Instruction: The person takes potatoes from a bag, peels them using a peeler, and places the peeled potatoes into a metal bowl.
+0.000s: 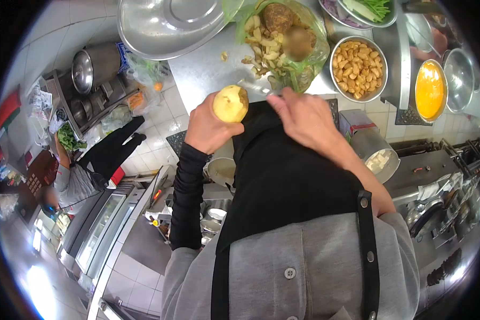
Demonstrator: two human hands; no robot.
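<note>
My left hand (210, 127) is wrapped round a mostly peeled potato (230, 104), with a brown patch of skin left on its right side. To its right, my right hand (308, 118) grips a peeler (256, 88), whose metal end points left toward the potato without touching it. Just beyond my hands lies a green plastic bag (317, 48) on the metal worktop (189, 74). Peelings (266, 48) and a brown unpeeled potato (278, 18) rest on the bag. A few peelings lie on the worktop beside it.
A large steel bowl (170, 26) stands back left. At the right are a bowl of brown chunks (359, 68), a bowl of orange liquid (431, 90) and a bowl of green vegetables (376, 8). Another person (80, 181) holds leafy greens at the far left.
</note>
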